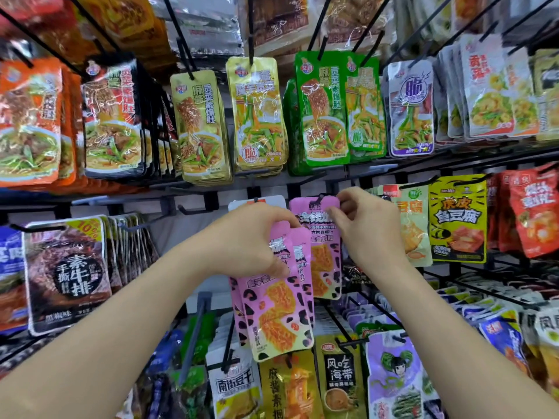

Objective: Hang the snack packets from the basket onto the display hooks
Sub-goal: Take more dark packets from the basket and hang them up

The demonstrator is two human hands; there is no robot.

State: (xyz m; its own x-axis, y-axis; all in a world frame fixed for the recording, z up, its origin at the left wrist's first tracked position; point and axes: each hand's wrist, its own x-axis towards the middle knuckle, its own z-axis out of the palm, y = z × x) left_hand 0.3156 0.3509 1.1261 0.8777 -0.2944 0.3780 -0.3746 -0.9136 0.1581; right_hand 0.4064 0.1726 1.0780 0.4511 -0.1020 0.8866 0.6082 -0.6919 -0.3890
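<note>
My left hand (245, 240) grips a small stack of pink snack packets (278, 316) by their upper part; they hang down below my fingers. My right hand (367, 225) pinches the top corner of another pink packet (322, 255), which hangs at the black display hook (322, 195) in the middle row. The two hands are close together in front of that hook. The basket is out of view.
Rows of black hooks carry hanging packets all round: yellow (199, 128) and green (323, 110) ones above, a yellow tofu packet (458, 219) to the right, a dark packet (68, 273) to the left. An empty hook (193, 210) sits left of the pink packets. Lower hooks (341, 325) jut out beneath my hands.
</note>
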